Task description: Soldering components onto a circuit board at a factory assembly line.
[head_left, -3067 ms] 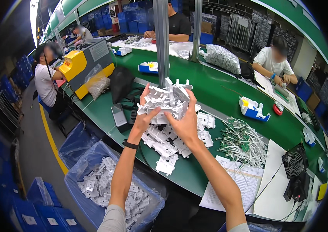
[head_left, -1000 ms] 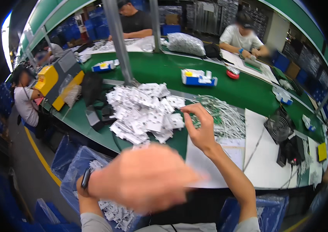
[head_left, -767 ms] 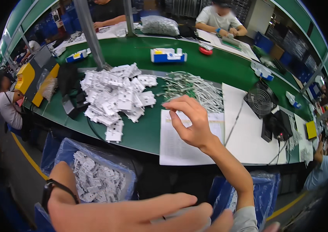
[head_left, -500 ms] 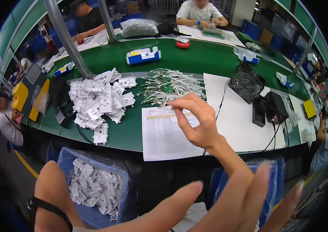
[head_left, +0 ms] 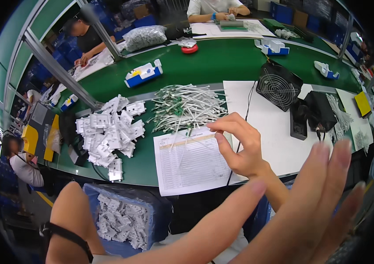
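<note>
My right hand (head_left: 244, 147) hovers over the printed sheet (head_left: 191, 176), thumb and index finger curled with a gap between their tips. Nothing plainly shows in that gap. Just left of it lies a heap of white cables (head_left: 191, 105) with green parts; several faint strands cross the sheet's top. Large and blurred in the foreground, my left hand (head_left: 283, 233) has its fingers stretched and apart. It covers part of my right forearm. A black band (head_left: 68, 240) circles bare skin at lower left. A pile of white plastic housings (head_left: 107, 132) lies left of the cables.
Below the bench edge stands a blue-lined bin (head_left: 154, 215) of white plastic parts. A black fan (head_left: 279, 86) and black box (head_left: 321, 112) sit at right. Blue-and-white holders (head_left: 143, 74) rest on the green surface beyond. Two people work across the bench; another sits at left.
The whole view has shifted and tilted. My right hand has drawn back to the right, away from the cable heap and across the sheet. My left hand also appears farther right.
</note>
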### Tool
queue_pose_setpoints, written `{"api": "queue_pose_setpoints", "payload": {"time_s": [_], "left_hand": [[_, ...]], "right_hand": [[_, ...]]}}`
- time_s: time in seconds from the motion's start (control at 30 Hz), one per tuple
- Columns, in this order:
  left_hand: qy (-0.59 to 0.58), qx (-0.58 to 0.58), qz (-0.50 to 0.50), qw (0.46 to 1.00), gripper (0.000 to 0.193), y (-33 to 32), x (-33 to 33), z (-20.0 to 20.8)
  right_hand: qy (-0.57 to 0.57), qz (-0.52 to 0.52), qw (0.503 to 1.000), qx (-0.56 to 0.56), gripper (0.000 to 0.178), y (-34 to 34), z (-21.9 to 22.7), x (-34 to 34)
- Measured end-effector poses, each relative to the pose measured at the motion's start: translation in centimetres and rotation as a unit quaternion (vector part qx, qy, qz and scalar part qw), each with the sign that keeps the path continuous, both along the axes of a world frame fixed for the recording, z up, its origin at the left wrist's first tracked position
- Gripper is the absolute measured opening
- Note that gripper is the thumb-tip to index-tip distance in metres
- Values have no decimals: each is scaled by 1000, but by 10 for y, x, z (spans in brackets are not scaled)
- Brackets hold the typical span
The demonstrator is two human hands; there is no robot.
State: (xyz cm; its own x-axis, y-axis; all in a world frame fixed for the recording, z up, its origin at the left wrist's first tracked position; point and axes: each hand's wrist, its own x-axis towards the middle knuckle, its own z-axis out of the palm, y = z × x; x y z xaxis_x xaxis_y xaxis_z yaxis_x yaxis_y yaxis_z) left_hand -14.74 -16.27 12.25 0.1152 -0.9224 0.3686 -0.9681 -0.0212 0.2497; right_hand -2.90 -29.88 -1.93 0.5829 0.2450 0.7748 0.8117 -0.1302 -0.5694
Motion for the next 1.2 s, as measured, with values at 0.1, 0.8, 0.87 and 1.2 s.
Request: {"api": "queue_pose_setpoints", "payload": {"time_s": [0.1,0.8,0.87,1.2], "left_hand": [[0,0,-4,1000,40,-10,13,-5],[8,404,678,614,50,224,265,-77],[59,371,729,571,54,289,302,-106],[185,240,809,504,72,399,356,-223]], "right_hand": [[5,-18,1000,-4,26,-9,-10,-1],[114,-90,989,-15,22,-72,-56,-58],[113,-99,988,-22,21,-78,-57,-64],[169,-146,975,1,12,-94,-73,-65]]}}
